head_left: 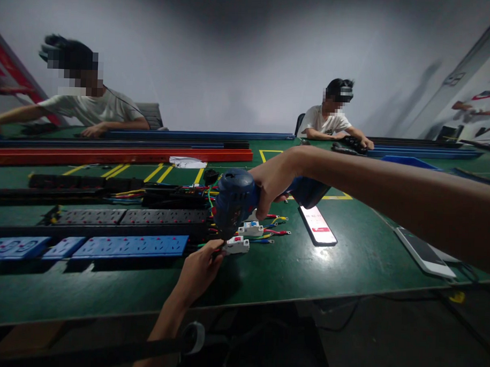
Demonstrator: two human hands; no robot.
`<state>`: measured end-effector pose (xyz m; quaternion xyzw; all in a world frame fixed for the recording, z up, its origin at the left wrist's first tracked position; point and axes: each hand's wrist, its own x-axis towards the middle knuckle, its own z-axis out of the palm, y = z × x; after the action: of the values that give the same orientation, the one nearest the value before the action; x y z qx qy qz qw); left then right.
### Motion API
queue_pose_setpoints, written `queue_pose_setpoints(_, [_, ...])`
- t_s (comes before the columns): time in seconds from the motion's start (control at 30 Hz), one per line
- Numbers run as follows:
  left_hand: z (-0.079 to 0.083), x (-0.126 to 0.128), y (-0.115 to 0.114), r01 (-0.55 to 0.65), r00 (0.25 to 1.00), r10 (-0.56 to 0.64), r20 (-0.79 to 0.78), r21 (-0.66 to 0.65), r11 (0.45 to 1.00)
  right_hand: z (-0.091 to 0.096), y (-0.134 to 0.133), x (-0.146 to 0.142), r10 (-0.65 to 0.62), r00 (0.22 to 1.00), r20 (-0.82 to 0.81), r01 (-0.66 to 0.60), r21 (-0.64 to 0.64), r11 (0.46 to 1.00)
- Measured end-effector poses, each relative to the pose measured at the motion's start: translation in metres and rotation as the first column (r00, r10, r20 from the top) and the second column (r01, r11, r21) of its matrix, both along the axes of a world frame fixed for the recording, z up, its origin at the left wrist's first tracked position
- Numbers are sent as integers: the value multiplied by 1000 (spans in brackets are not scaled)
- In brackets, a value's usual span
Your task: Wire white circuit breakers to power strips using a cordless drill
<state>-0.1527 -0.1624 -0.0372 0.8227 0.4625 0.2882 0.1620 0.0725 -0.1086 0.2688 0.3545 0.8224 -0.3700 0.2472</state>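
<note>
A blue cordless drill (233,196) is in my right hand (271,182), the fingers wrapped round its grip. The drill points downward, and its tip is at the left end of a white circuit breaker (238,246) with a red switch. My left hand (199,267) is closed in a pinch at that same end of the breaker; whether a wire is also between the fingers is hidden. Just behind is another white circuit breaker (251,228) with a blue switch. Coloured wires (281,233) with metal lugs stick out to the right of the breakers.
Left of my hands lie a blue socket strip (136,247), a grey socket strip (163,218) and black strips. A lit phone (318,226) and a white device (425,253) lie rightward. Beyond are orange rails (121,156). Two people (95,106) sit across the green table (282,281).
</note>
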Motion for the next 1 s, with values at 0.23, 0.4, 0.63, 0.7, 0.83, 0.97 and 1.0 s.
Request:
queue_pose_setpoints(0.23, [1, 1, 0, -5, 1000, 5, 14, 6, 1000, -1, -5, 1, -55, 998, -5, 55, 17, 998])
queue_pose_setpoints(0.4, [1, 1, 0, 2, 1000, -2, 18, 10, 1000, -2, -5, 2, -54, 998, -32, 55, 34, 998])
queue_pose_setpoints(0.63, [2, 1, 0, -1, 1000, 1, 18, -23, 1000, -2, -6, 4, -157, 987, -32, 158, 38, 987])
queue_pose_setpoints(0.7, [2, 1, 0, -5, 1000, 5, 16, -20, 1000, -2, -7, 4, -169, 985, -38, 170, 51, 984])
queue_pose_setpoints(0.83, [0, 1, -1, -11, 1000, 11, 13, -5, 1000, -3, -7, 4, -75, 996, -41, 78, 76, 994])
queue_pose_setpoints(0.97, [0, 1, -1, -13, 1000, 13, 8, -13, 1000, -5, -6, 5, -92, 995, -45, 94, 34, 995])
queue_pose_setpoints(1.0, [1, 1, -1, -14, 1000, 14, 7, -15, 1000, -5, -5, 5, -80, 996, -45, 82, 28, 996])
